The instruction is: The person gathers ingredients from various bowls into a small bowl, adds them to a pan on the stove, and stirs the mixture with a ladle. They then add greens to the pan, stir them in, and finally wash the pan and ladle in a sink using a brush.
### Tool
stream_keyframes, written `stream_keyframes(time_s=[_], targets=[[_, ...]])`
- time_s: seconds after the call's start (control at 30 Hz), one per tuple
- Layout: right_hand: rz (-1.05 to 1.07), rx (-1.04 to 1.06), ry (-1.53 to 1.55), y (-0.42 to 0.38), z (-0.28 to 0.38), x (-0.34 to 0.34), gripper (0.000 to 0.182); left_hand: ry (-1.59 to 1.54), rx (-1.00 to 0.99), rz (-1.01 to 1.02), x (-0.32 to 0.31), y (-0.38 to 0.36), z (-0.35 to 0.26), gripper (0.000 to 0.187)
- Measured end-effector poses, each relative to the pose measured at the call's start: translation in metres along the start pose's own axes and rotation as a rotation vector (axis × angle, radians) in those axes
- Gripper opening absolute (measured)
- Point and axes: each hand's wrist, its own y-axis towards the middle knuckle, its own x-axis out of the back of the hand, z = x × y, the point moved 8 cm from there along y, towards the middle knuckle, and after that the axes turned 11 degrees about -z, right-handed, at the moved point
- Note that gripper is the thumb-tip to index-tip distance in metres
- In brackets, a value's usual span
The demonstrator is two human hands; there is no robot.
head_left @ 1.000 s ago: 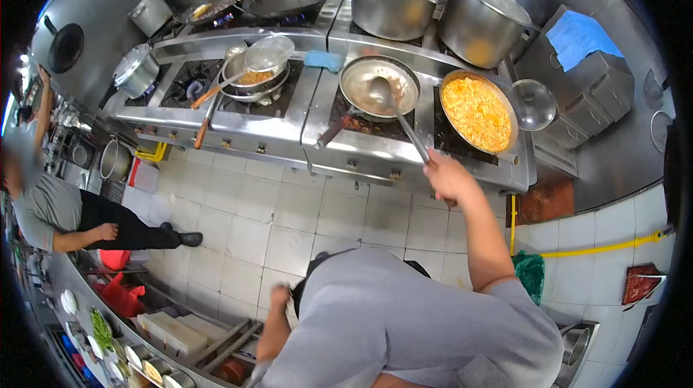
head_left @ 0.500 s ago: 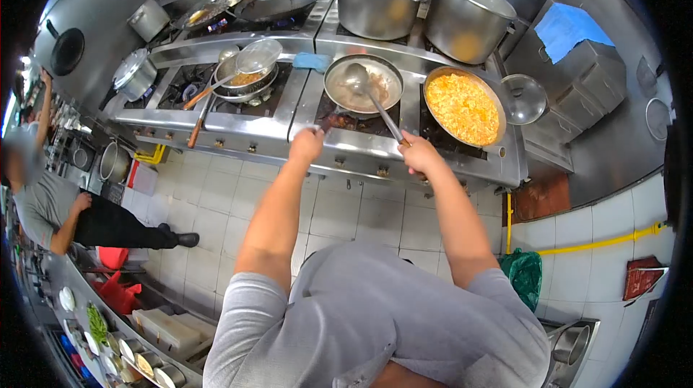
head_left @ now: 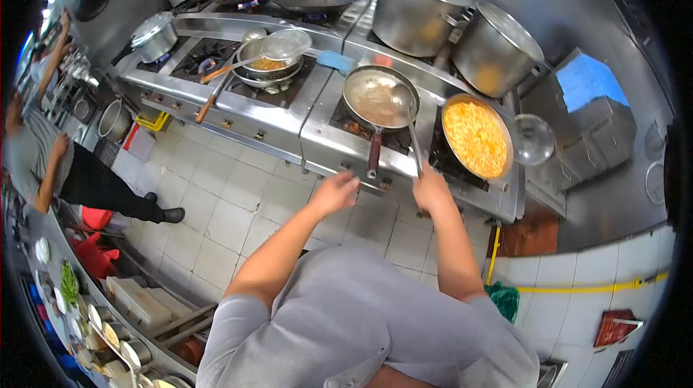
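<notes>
A frying pan (head_left: 375,85) stands on a front burner, its dark handle (head_left: 374,153) pointing toward me. Pale brownish liquid lies in it. My right hand (head_left: 431,189) is closed around the handle of a long metal ladle (head_left: 414,132), whose bowl rests in the pan at its right side. My left hand (head_left: 336,193) is off the pan, in the air below and left of its handle, with fingers loosely apart and nothing in them. Just right of the frying pan sits a wide pan (head_left: 476,135) full of yellow-orange food.
Two tall stockpots (head_left: 419,12) stand behind. Left on the stove are a strainer (head_left: 286,45) over a pan and a lidded pot (head_left: 154,38). A blue cloth (head_left: 336,62) lies beside the frying pan. Another person (head_left: 79,164) stands at left, near a counter with several containers (head_left: 135,352).
My left hand has let go of the frying pan's handle and drawn back toward me. The ladle's bowl has shifted from the pan's left to its right side. The camera view has tilted.
</notes>
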Motion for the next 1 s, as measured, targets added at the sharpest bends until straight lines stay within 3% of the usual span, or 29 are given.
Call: stream_keyframes(time_s=[0.03,0.07,0.13,0.2,0.27,0.3,0.33,0.4,0.47,0.53,0.6,0.67,0.73,0.77,0.83,0.87,0.9,0.93,1.0], targets=[[0.004,0.018,-0.002,-0.013,0.012,0.022,0.055,-0.003,0.093,-0.033,0.023,-0.008,0.033,0.050],[0.149,-0.044,0.108,-0.037,0.024,0.049,0.056,-0.005,0.194,-0.059,0.048,-0.019,0.072,0.050],[0.321,-0.131,0.249,-0.047,0.022,0.049,0.059,0.057,0.491,-0.318,0.106,-0.046,0.172,0.050],[0.320,-0.164,0.389,-0.004,-0.007,0.007,0.061,0.472,0.454,-0.336,0.157,-0.053,0.276,0.050],[0.199,-0.181,0.329,0.013,-0.007,-0.013,0.061,1.030,0.301,0.003,0.172,-0.076,0.296,0.054],[0.077,-0.192,0.273,0.023,-0.008,-0.019,0.061,1.062,0.301,-0.009,0.189,-0.096,0.308,0.056],[-0.049,-0.011,0.093,0.032,-0.016,-0.030,0.060,1.091,0.300,-0.027,0.204,-0.116,0.318,0.058],[0.025,-0.002,0.059,-0.001,-0.006,0.007,0.060,1.062,0.419,-0.197,0.237,-0.164,0.321,0.060],[0.185,-0.071,0.137,-0.026,0.012,0.048,0.059,0.994,0.345,-0.474,0.270,-0.207,0.338,0.047],[0.323,-0.182,0.271,-0.028,0.015,0.054,0.060,0.280,0.751,-0.657,0.284,-0.261,0.393,0.031],[0.272,-0.142,0.411,0.006,0.001,0.014,0.061,0.064,0.906,-0.745,0.299,-0.306,0.455,0.024],[0.238,-0.175,0.459,0.023,-0.014,-0.032,0.060,0.162,0.881,-0.673,0.294,-0.323,0.456,0.024],[-0.175,0.124,0.018,0.037,-0.019,-0.047,0.061,0.350,0.824,-0.545,0.291,-0.331,0.442,0.023],[-0.176,0.131,0.026,0.023,-0.002,-0.026,0.061,0.443,0.796,-0.482,0.289,-0.334,0.436,0.022],[0.170,-0.105,0.203,-0.028,0.035,0.033,0.059,0.542,0.772,-0.418,0.284,-0.333,0.436,0.022],[0.269,-0.146,0.247,-0.034,0.038,0.042,0.059,0.403,0.717,-0.488,0.281,-0.326,0.440,0.022],[0.313,-0.135,0.338,-0.020,0.022,0.026,0.058,0.266,0.659,-0.549,0.278,-0.322,0.445,0.022],[0.291,-0.120,0.382,-0.006,0.015,0.014,0.058,0.415,0.596,-0.398,0.271,-0.310,0.433,0.022],[0.251,-0.187,0.411,0.013,0.012,0.001,0.059,0.372,0.688,-0.470,0.250,-0.289,0.379,0.024]])
